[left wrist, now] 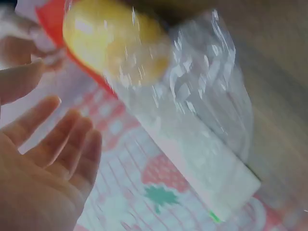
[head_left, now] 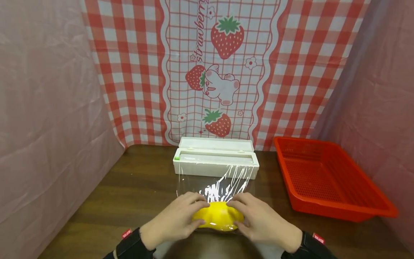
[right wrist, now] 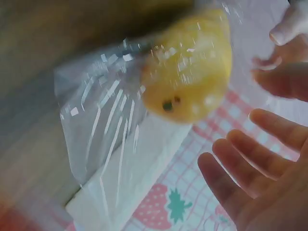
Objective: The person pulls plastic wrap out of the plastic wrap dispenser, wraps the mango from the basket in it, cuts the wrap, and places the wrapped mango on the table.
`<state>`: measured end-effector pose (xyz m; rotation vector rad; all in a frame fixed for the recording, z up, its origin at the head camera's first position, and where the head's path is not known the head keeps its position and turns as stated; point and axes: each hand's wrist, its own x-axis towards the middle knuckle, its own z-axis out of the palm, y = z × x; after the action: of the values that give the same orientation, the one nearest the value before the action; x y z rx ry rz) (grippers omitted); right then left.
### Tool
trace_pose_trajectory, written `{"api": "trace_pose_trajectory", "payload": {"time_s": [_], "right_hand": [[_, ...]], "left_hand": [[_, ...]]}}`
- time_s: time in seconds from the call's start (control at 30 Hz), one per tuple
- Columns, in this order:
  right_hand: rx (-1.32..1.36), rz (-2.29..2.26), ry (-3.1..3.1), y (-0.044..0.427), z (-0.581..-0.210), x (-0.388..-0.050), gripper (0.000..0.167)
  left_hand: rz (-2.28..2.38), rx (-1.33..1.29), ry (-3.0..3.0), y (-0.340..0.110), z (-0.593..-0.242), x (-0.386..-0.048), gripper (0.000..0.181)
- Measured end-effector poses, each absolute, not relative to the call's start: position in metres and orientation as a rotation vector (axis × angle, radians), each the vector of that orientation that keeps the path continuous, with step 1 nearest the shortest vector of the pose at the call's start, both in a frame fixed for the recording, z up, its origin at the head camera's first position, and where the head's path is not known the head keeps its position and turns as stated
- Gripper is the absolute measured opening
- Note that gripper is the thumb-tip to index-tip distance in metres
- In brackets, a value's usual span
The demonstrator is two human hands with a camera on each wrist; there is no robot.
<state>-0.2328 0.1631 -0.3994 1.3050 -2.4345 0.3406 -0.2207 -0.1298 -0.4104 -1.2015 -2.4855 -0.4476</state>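
A smooth, glossy yellow fruit [head_left: 218,215], its exact kind unclear, lies on the table near the front. Clear plastic wrap [head_left: 215,192] covers it and stretches back to a long white cling-film dispenser [head_left: 215,169] whose lid stands raised. At the fruit's left side is my left hand [head_left: 184,216], and my right hand [head_left: 258,217] is at its right side. From the head, fingertips overlap the fruit's edges. Both wrist views show spread, loosely bent fingers apart from the fruit [left wrist: 115,41]. A small dark green and brown mark shows on the fruit [right wrist: 185,91] in the right wrist view.
A red plastic basket [head_left: 288,172] stands on the right of the brown wooden table [head_left: 129,194]. Behind the dispenser hangs a red-and-white checked cloth [head_left: 136,72] with strawberry prints. Pink curtains [head_left: 42,108] close off both sides. A green slider sits on the dispenser's left end.
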Motion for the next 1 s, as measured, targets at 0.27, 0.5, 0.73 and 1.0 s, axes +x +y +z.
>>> {"api": "trace_pose_trajectory", "payload": {"time_s": [0.27, 0.5, 0.73, 1.0], "right_hand": [[1.345, 0.157, -2.459, 0.156, -0.419, -0.225, 0.055], [1.317, 0.227, -2.437, 0.155, -0.42, -0.233, 0.048], [1.357, 0.351, -2.444, 0.157, -0.415, -0.241, 0.038], [1.435, 0.452, -2.5, 0.159, -0.41, -0.256, 0.034]], "left_hand": [[-0.098, -1.204, -2.495, -0.11, -0.434, -0.212, 0.057], [-0.048, -1.154, -2.47, -0.105, -0.441, -0.219, 0.053], [-0.183, -1.159, -2.526, -0.105, -0.435, -0.228, 0.035], [-0.457, -1.183, -2.638, -0.111, -0.431, -0.241, 0.033]]}}
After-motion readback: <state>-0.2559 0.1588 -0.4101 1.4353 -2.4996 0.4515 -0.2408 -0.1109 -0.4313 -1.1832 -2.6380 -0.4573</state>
